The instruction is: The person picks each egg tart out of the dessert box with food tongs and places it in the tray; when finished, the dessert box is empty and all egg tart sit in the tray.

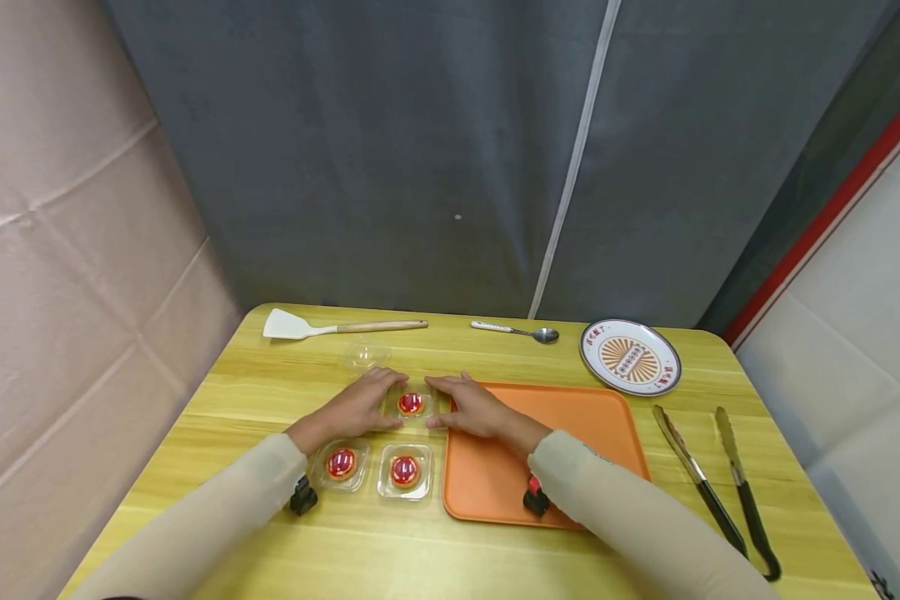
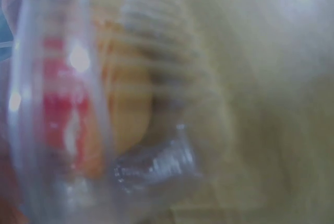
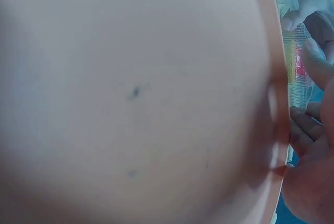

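Note:
Both hands surround a clear plastic box (image 1: 423, 392) holding a small round cake with a glossy red top (image 1: 410, 404). The left hand (image 1: 356, 406) grips its left side, thumb at the near corner and fingers at the far one. Opposite it, the right hand (image 1: 476, 408) grips the right side the same way, next to the tray's edge. In the right wrist view, the right thumb (image 3: 317, 59) and fingers lie around the box (image 3: 298, 91). A blurred cake (image 2: 125, 93) behind clear plastic fills much of the left wrist view.
Two more boxed cakes (image 1: 341, 463) (image 1: 405, 472) stand nearer. Beyond the hands lie a clear lid (image 1: 366, 355), a spatula (image 1: 292, 324), a spoon (image 1: 545, 335) and a plate (image 1: 657, 386). An orange tray (image 1: 487, 500) is under the right forearm; tongs (image 1: 708, 497) lie right.

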